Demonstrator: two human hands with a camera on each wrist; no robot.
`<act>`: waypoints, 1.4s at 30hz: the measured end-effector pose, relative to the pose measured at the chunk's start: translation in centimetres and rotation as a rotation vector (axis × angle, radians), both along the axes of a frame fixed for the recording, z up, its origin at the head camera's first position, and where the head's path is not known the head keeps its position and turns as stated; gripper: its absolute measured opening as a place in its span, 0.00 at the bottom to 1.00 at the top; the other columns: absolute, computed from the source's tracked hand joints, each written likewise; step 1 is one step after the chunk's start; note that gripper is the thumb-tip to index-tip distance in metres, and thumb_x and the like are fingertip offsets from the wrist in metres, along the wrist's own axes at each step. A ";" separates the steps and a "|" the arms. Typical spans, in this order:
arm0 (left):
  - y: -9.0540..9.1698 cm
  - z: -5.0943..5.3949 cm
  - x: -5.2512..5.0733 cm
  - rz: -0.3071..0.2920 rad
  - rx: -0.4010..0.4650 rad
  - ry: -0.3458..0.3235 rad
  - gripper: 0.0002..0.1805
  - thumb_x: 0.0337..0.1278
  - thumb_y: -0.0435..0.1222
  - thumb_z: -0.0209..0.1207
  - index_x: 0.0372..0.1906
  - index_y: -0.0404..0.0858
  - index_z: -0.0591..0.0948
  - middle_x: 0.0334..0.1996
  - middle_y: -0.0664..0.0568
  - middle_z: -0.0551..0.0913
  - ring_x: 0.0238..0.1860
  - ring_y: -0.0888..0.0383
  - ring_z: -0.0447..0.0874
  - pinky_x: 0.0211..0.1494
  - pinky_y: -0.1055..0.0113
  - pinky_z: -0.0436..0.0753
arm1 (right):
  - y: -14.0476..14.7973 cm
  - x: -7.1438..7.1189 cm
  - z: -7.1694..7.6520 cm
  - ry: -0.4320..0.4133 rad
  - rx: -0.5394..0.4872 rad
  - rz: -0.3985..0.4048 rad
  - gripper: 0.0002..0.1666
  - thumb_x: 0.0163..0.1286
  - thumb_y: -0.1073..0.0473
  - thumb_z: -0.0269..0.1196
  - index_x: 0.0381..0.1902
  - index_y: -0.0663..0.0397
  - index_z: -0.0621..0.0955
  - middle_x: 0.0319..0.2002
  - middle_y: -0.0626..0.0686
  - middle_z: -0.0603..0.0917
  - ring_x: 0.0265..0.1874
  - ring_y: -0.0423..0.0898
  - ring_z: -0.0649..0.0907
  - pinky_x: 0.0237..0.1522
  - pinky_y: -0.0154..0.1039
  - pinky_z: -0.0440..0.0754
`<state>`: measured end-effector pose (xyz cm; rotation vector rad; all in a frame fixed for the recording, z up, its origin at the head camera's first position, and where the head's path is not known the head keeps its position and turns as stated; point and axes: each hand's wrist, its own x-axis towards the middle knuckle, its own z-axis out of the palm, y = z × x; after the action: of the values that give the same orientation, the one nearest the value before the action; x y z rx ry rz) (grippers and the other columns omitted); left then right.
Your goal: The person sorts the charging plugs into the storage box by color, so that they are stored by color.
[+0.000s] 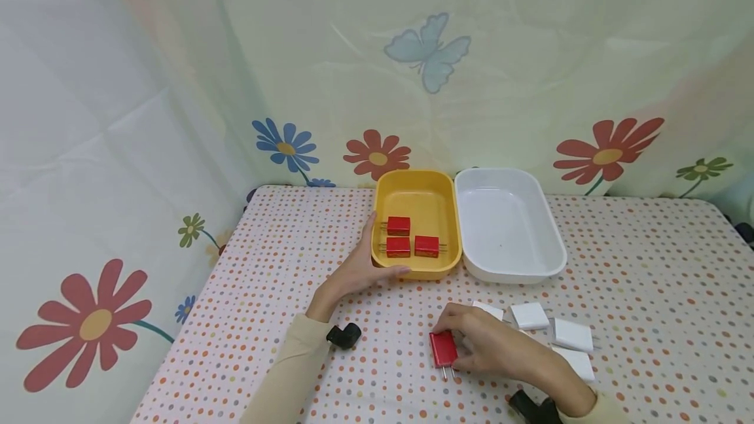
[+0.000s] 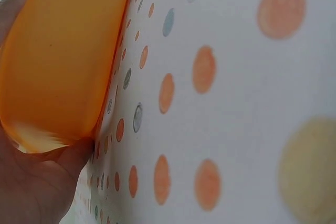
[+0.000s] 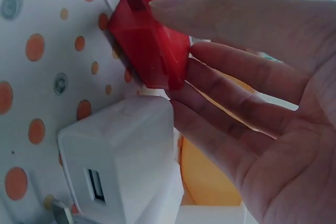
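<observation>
The work looks partway done: 3 red plugs [image 1: 398, 247] already lie in the yellow tray [image 1: 418, 205]. A 4th red plug [image 1: 444, 350], outside it, is pinched between thumb and fingers of the right hand [image 1: 485, 340], low over or on the bench [image 1: 660, 319]. The left hand [image 1: 357, 270] grips the yellow tray's near left corner. Apparently left: 4 white plugs [image 1: 573, 335] lie on the bench, outside the white tray [image 1: 501, 214].

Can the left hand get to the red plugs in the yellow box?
Probably yes. The left hand holds the side of the yellow box, the top is open, and nothing covers the red plugs inside.
</observation>
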<state>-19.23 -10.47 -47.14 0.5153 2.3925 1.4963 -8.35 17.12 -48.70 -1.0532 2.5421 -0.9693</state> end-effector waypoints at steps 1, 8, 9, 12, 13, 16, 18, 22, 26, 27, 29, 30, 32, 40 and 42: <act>0.0 0.0 0.0 0.006 -0.005 -0.001 0.72 0.52 0.54 0.77 0.85 0.55 0.33 0.84 0.50 0.52 0.81 0.52 0.56 0.81 0.47 0.59 | -0.1 0.1 0.3 -0.001 0.001 0.010 0.25 0.57 0.55 0.82 0.52 0.51 0.88 0.45 0.42 0.81 0.35 0.34 0.74 0.31 0.32 0.76; 0.0 0.0 0.1 0.020 -0.016 -0.013 0.72 0.52 0.53 0.77 0.85 0.56 0.33 0.83 0.52 0.53 0.81 0.53 0.56 0.80 0.47 0.59 | -1.1 0.4 2.7 -0.002 0.018 0.018 0.24 0.56 0.57 0.82 0.50 0.57 0.88 0.44 0.44 0.82 0.35 0.34 0.74 0.32 0.32 0.77; 0.0 0.0 0.1 0.020 -0.017 -0.012 0.72 0.52 0.53 0.77 0.85 0.56 0.33 0.84 0.52 0.53 0.81 0.53 0.56 0.81 0.47 0.59 | -1.3 0.5 3.2 -0.017 0.024 0.006 0.24 0.56 0.58 0.81 0.50 0.57 0.88 0.44 0.44 0.82 0.36 0.34 0.75 0.34 0.33 0.78; 0.0 0.0 0.1 0.016 -0.015 -0.010 0.72 0.52 0.53 0.77 0.85 0.56 0.32 0.84 0.52 0.52 0.81 0.54 0.56 0.81 0.47 0.59 | -1.7 0.3 4.0 -0.037 0.027 -0.036 0.23 0.57 0.59 0.81 0.50 0.58 0.88 0.44 0.44 0.82 0.37 0.36 0.77 0.36 0.34 0.80; 0.0 0.0 0.1 0.013 -0.014 -0.008 0.72 0.52 0.53 0.77 0.85 0.55 0.32 0.84 0.52 0.52 0.81 0.54 0.55 0.81 0.47 0.59 | -1.8 0.2 4.1 -0.046 0.025 -0.060 0.24 0.57 0.58 0.81 0.50 0.58 0.88 0.44 0.44 0.83 0.38 0.37 0.77 0.37 0.34 0.81; 0.0 -0.1 0.0 0.005 -0.005 -0.004 0.73 0.52 0.53 0.78 0.85 0.54 0.32 0.84 0.51 0.53 0.80 0.54 0.56 0.81 0.47 0.59 | -2.3 -0.1 4.7 -0.081 0.021 -0.143 0.25 0.56 0.58 0.82 0.51 0.59 0.88 0.44 0.45 0.83 0.39 0.39 0.78 0.38 0.34 0.81; 0.0 -0.2 0.0 -0.003 0.003 -0.002 0.73 0.52 0.53 0.78 0.85 0.54 0.32 0.83 0.51 0.53 0.80 0.53 0.56 0.80 0.47 0.59 | -2.5 -0.3 4.7 -0.069 0.012 -0.186 0.26 0.55 0.59 0.83 0.50 0.60 0.88 0.44 0.46 0.83 0.39 0.40 0.78 0.38 0.33 0.82; 0.0 -0.3 -0.1 -0.015 0.014 0.001 0.73 0.52 0.54 0.78 0.85 0.53 0.32 0.83 0.49 0.53 0.80 0.53 0.57 0.80 0.46 0.60 | -2.8 -0.5 4.5 -0.009 0.006 -0.231 0.26 0.53 0.60 0.83 0.49 0.61 0.88 0.44 0.48 0.84 0.40 0.41 0.79 0.40 0.33 0.83; 0.0 -0.3 -0.1 -0.016 0.015 0.003 0.73 0.52 0.53 0.78 0.85 0.53 0.32 0.83 0.49 0.53 0.80 0.53 0.57 0.80 0.47 0.60 | -2.6 -0.4 4.4 0.008 0.014 -0.250 0.26 0.54 0.58 0.83 0.49 0.60 0.87 0.46 0.49 0.85 0.43 0.44 0.82 0.42 0.36 0.85; 0.0 -0.2 -0.1 -0.016 0.015 0.002 0.73 0.52 0.53 0.78 0.85 0.54 0.32 0.83 0.49 0.53 0.80 0.53 0.57 0.80 0.47 0.60 | -2.6 -0.3 4.5 0.008 0.021 -0.255 0.26 0.54 0.57 0.83 0.49 0.60 0.87 0.46 0.50 0.85 0.43 0.44 0.82 0.42 0.36 0.86; 0.0 -0.2 0.0 -0.015 0.012 0.005 0.73 0.52 0.53 0.78 0.85 0.53 0.32 0.83 0.49 0.53 0.80 0.52 0.57 0.80 0.46 0.60 | -2.4 0.0 4.6 0.011 0.039 -0.261 0.27 0.55 0.56 0.83 0.50 0.61 0.87 0.45 0.49 0.85 0.43 0.44 0.82 0.42 0.36 0.86; 0.0 -0.1 0.0 -0.012 0.012 0.002 0.73 0.52 0.53 0.78 0.85 0.54 0.32 0.83 0.49 0.53 0.80 0.53 0.56 0.80 0.47 0.59 | -2.3 0.2 4.7 0.016 0.048 -0.263 0.27 0.55 0.56 0.83 0.50 0.61 0.87 0.45 0.49 0.85 0.42 0.44 0.82 0.41 0.36 0.85; 0.0 0.0 0.0 -0.004 0.009 -0.004 0.73 0.52 0.53 0.78 0.85 0.55 0.32 0.83 0.50 0.52 0.80 0.53 0.56 0.80 0.47 0.59 | -2.2 0.6 4.9 0.019 0.061 -0.261 0.26 0.54 0.58 0.83 0.49 0.62 0.88 0.44 0.48 0.85 0.40 0.42 0.81 0.40 0.35 0.85; 0.0 0.1 0.2 0.005 -0.004 -0.003 0.72 0.53 0.53 0.77 0.85 0.54 0.32 0.83 0.50 0.53 0.80 0.52 0.56 0.80 0.46 0.60 | -2.2 1.0 6.0 0.001 0.101 -0.191 0.25 0.52 0.66 0.82 0.49 0.59 0.88 0.45 0.47 0.83 0.40 0.42 0.81 0.40 0.35 0.85; 0.0 0.0 0.2 0.004 0.002 -0.004 0.72 0.53 0.52 0.77 0.85 0.54 0.32 0.83 0.50 0.53 0.81 0.51 0.56 0.80 0.45 0.59 | -2.3 0.9 6.3 -0.029 0.096 -0.152 0.24 0.54 0.70 0.79 0.50 0.59 0.88 0.48 0.47 0.82 0.43 0.43 0.81 0.42 0.36 0.85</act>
<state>-19.03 -10.46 -47.11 0.5083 2.3908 1.5002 -7.44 14.80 -42.44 -0.8248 2.6470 -0.8815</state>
